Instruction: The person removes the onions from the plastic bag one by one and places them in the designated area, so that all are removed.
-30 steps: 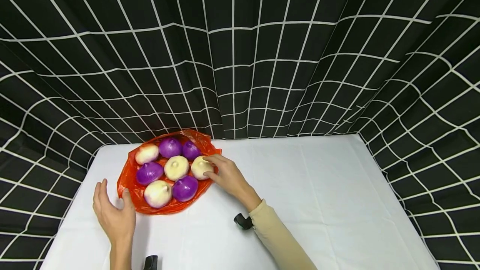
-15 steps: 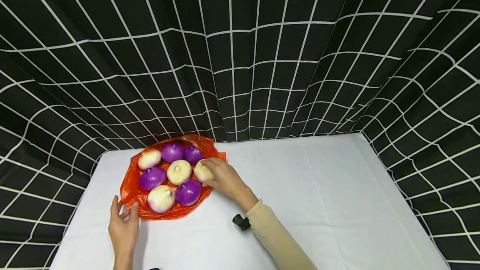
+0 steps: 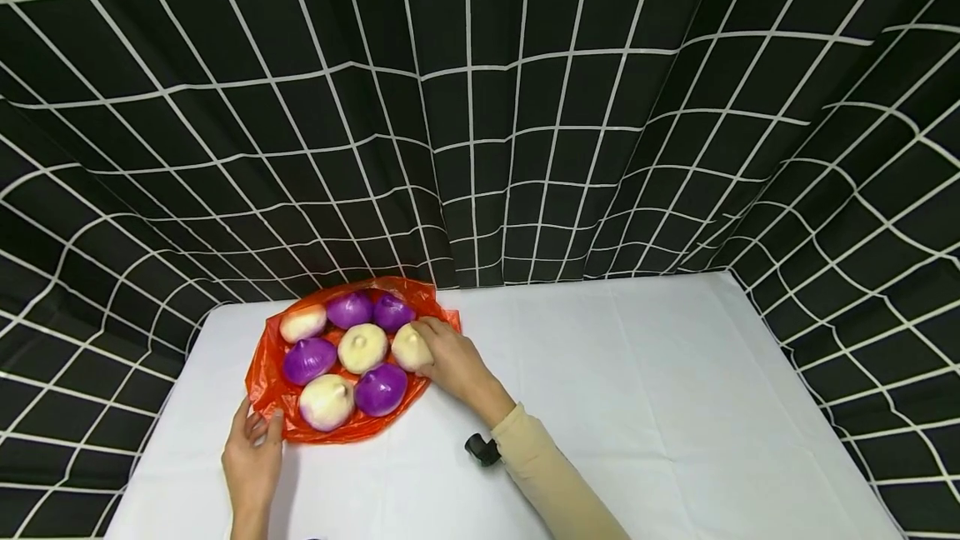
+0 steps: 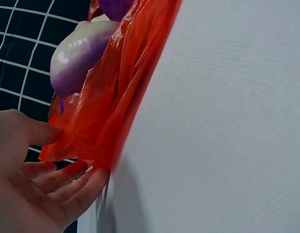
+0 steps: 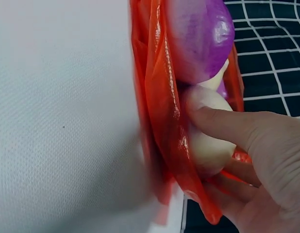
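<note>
Several glossy purple and cream onions lie on a spread red plastic bag. My right hand grips the rightmost cream onion, the thumb over its near side and the fingers behind it in the right wrist view. A purple onion sits beside it there. At the bag's left front corner is my left hand, fingers relaxed and apart. The left wrist view has its thumb against the bag and its fingertips beneath the film, which tints them red. A purple-and-cream onion sits above that hand.
A white cloth covers the table under the bag and extends to the right. Black curtains with a white grid hang behind and at both sides. A small black device is by the right wrist.
My right fingers have closed round the rightmost cream onion. My left hand has moved in from the left to the bag's front corner, its fingers now at the film. The view has shifted slightly.
</note>
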A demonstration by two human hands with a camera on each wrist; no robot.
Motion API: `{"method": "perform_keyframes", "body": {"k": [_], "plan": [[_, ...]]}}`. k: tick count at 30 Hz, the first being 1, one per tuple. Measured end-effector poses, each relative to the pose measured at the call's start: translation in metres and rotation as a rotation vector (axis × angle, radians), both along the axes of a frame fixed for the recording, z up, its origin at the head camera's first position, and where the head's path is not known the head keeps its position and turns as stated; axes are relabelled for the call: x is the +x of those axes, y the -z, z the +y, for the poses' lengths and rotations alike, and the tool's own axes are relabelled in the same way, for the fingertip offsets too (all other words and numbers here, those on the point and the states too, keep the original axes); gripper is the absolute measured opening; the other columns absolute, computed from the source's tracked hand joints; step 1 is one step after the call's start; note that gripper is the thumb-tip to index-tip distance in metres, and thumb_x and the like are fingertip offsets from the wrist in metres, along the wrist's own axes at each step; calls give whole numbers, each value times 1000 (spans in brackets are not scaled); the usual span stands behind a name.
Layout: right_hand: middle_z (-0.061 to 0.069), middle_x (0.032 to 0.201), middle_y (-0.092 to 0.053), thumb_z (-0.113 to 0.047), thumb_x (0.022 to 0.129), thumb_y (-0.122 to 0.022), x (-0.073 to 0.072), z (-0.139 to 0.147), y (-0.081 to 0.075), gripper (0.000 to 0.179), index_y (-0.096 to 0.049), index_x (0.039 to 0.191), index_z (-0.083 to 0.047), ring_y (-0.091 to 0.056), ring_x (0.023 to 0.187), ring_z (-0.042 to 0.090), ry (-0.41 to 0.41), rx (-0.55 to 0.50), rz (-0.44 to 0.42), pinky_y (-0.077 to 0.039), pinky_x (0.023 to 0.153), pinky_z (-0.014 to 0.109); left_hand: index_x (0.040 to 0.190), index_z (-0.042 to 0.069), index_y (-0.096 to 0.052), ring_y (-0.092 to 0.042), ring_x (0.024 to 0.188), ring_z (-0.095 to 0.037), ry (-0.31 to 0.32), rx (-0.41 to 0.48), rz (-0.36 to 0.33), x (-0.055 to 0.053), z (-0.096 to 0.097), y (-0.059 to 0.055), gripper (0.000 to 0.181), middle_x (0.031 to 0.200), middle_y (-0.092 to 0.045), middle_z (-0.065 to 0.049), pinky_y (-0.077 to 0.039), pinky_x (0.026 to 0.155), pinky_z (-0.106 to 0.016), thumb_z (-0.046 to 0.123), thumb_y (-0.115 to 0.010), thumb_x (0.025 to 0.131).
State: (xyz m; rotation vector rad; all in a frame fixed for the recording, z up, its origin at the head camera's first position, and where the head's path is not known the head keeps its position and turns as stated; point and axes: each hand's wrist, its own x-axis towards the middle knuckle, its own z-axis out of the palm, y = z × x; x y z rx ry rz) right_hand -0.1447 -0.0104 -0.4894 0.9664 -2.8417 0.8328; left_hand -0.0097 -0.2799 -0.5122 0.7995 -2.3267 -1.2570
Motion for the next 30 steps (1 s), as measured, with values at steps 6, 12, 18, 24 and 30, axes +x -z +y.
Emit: {"method": "perform_keyframes", "body": {"k": [6, 12, 18, 24, 30], "plan": [[11, 133, -57, -20, 76, -85, 1, 0, -1, 67, -56, 134, -3, -55, 121, 24, 13, 12, 27, -50, 93, 41, 141, -8, -43, -36, 72, 26, -5, -39, -17, 0, 0, -1, 54, 118, -60, -36, -33, 67, 0, 13, -60, 95], [11, 135, -56, -24, 78, -84, 4, 1, -5, 66, -56, 134, -3, -54, 122, 25, 17, 30, 39, -49, 96, 40, 138, -11, -46, -35, 73, 25, -16, -55, -24, 0, -1, -3, 52, 116, -61, -35, -34, 72, -7, 14, -61, 95], [11, 136, -55, -27, 79, -83, 11, 4, -17, 67, -55, 135, -4, -54, 123, 24, 4, -3, 86, -49, 96, 38, 137, -11, -46, -33, 72, 26, -25, -56, -49, 2, -3, -3, 51, 118, -60, -35, -34, 72, -8, 16, -60, 95], [13, 137, -54, -27, 78, -84, 14, 13, -33, 70, -54, 136, -2, -54, 125, 26, 6, -115, 117, -46, 100, 40, 135, -11, -49, -42, 76, 16, -35, -57, -52, 1, -1, -2, 49, 116, -62, -34, -36, 72, -9, 17, -60, 96], [13, 138, -53, -22, 76, -85, 9, 26, -38, 70, -54, 136, -1, -52, 126, 26, 61, -165, 133, -46, 101, 40, 130, -11, -53, -37, 75, 21, -38, -77, -23, -1, 1, -1, 44, 113, -63, -33, -37, 74, -12, 14, -60, 95]]}}
